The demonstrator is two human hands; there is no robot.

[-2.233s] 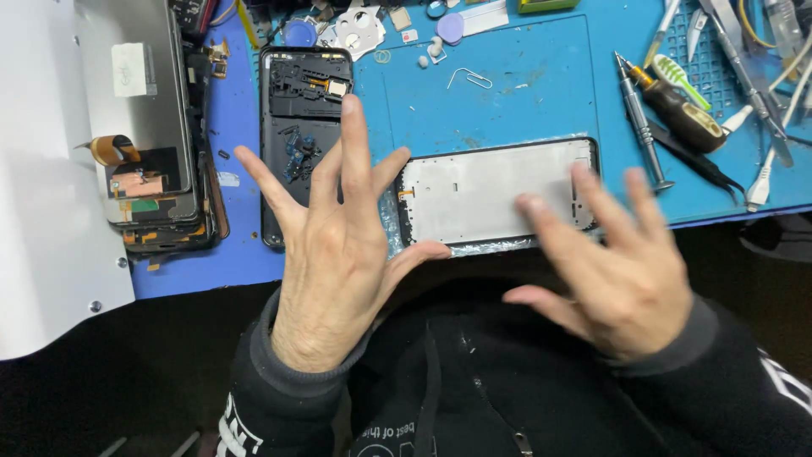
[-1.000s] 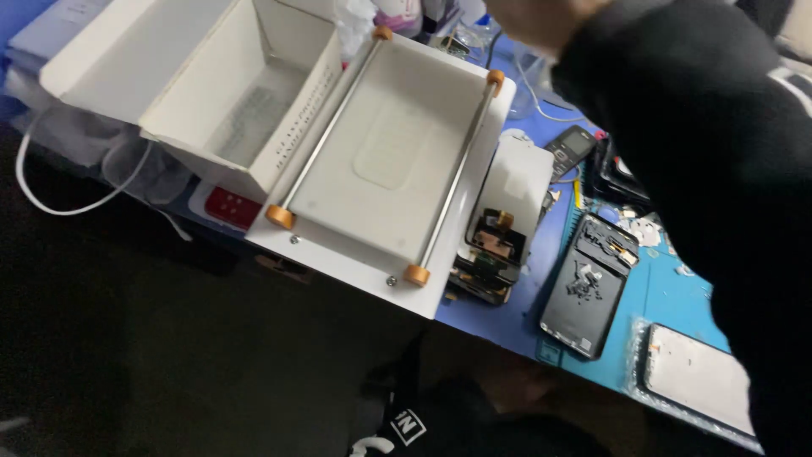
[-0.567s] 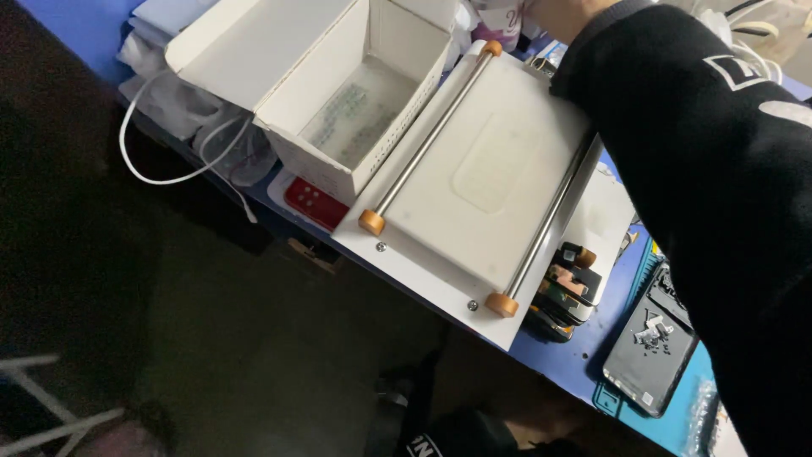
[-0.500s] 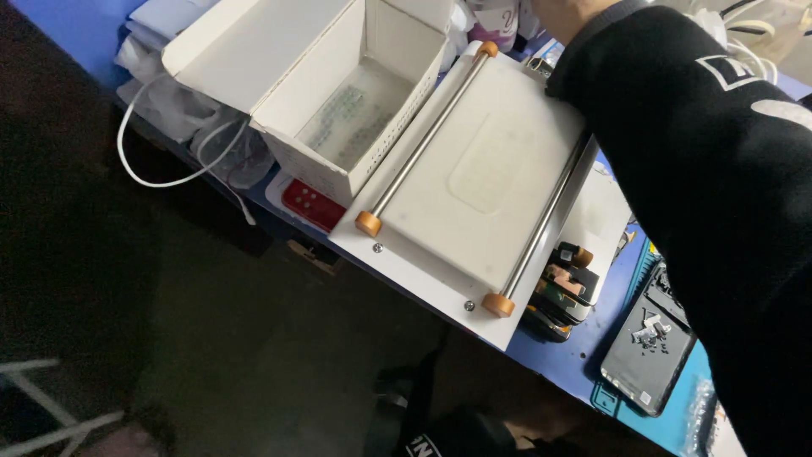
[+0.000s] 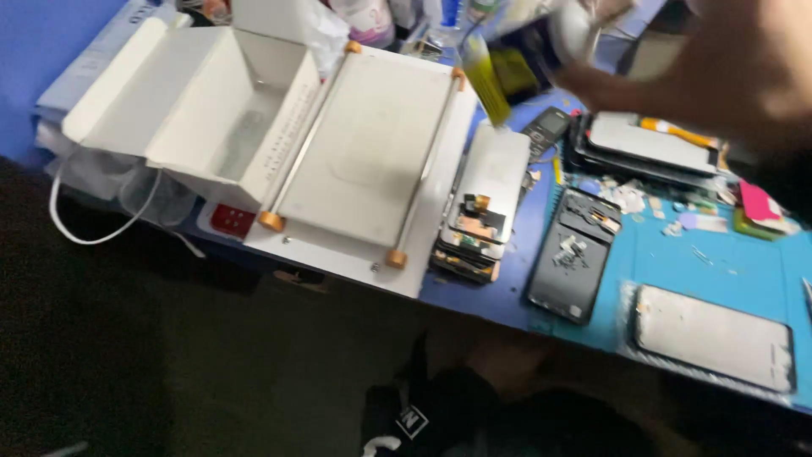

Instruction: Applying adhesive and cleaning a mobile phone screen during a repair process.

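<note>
My right hand (image 5: 719,72) is a blur at the upper right, above the blue work mat (image 5: 736,262). Its fingers are closed on a blurred bottle-like thing with a yellow-green body (image 5: 488,80) and a pale top, held in the air over the back of the bench. Below it lie an opened dark phone body (image 5: 571,254) and a phone frame with a pale screen (image 5: 715,338). My left hand is out of sight. A black sleeve and clothing show at the bottom.
A white flat-bed machine (image 5: 364,161) with two metal rods on orange knobs stands at the middle left. An open white cardboard box (image 5: 211,110) sits beside it, with a white cable (image 5: 93,233) hanging. Stacked screens (image 5: 486,203) and more phones (image 5: 647,144) crowd the mat.
The view has swung back to the right. My right arm, which reached across to the far end of the bench, has drawn back and now carries the yellow-green bottle-like thing.
</note>
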